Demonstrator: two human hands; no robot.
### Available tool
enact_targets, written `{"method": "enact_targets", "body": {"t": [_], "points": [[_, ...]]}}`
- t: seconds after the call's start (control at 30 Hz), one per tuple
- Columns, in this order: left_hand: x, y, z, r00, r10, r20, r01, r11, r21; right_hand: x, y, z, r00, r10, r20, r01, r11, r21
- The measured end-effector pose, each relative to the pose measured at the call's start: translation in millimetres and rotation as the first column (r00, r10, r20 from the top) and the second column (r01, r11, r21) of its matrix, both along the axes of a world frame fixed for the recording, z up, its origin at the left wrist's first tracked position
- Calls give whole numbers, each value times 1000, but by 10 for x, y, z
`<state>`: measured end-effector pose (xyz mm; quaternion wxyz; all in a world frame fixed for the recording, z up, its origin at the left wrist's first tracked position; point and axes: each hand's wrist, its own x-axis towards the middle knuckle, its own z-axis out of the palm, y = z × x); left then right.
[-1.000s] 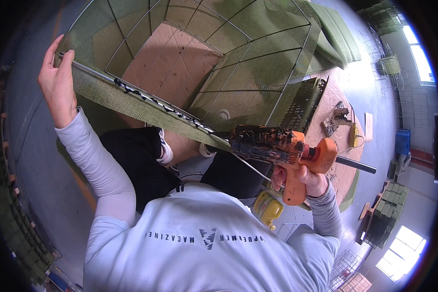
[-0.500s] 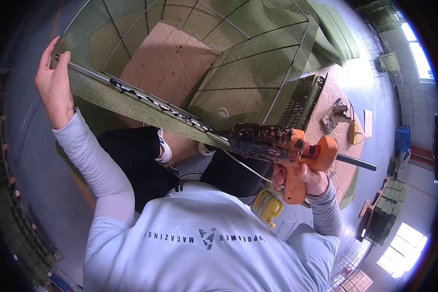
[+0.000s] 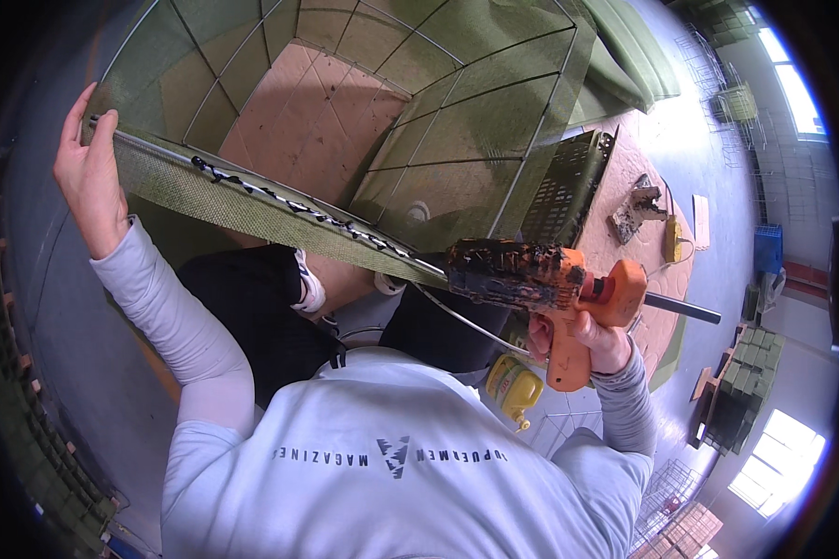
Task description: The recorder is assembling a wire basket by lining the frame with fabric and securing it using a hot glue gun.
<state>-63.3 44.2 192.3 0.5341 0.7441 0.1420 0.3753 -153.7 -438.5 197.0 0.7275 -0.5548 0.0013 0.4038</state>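
Observation:
My left hand [image 3: 91, 186] grips the far left corner of a wire-frame basket [image 3: 410, 166] lined with green mesh fabric, thumb on one side and fingers on the other. A flap of the green mesh [image 3: 252, 221] hangs along the near rod. Squiggly black glue [image 3: 289, 207] lies along that rod. In my right hand [image 3: 601, 343] is an orange glue gun [image 3: 564, 326], its barrel caked with black residue and a dark stick jutting from its back. The nozzle rests at or very close to the rod, at the right end of the glue; the exact contact is hidden.
A tan board [image 3: 331, 102] shows through the basket. To the right are a dark perforated crate [image 3: 569, 182], a stained block [image 3: 639, 212] and a yellow corded item [image 3: 673, 239]. A yellow jug [image 3: 515, 389] stands near my right elbow. Stacked green baskets [image 3: 744, 382] sit farther right.
The basket and my left hand have shifted left and slightly down. The glue line reaches a little farther along the rod, while the glue gun has stayed nearly in place.

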Motion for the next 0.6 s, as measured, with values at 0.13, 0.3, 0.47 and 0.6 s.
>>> {"method": "enact_targets", "body": {"t": [0.13,0.3,0.47,0.6], "points": [[4,10,-17,1000,-23,11,23,1000,-19,-43,-28,-6,1000,3,-4,-3,1000,-21],[-10,3,-6,1000,-8,-19,8,1000,-9,-67,-64,58,1000,-11,-14,10,1000,-24],[1,10,-5,999,-15,-36,14,1000,-24,-72,-86,140,1000,-26,-1,26,997,-67],[-1,29,-20,999,-44,-24,43,999,-32,-65,-109,234,1000,10,4,-10,993,-120]]}}
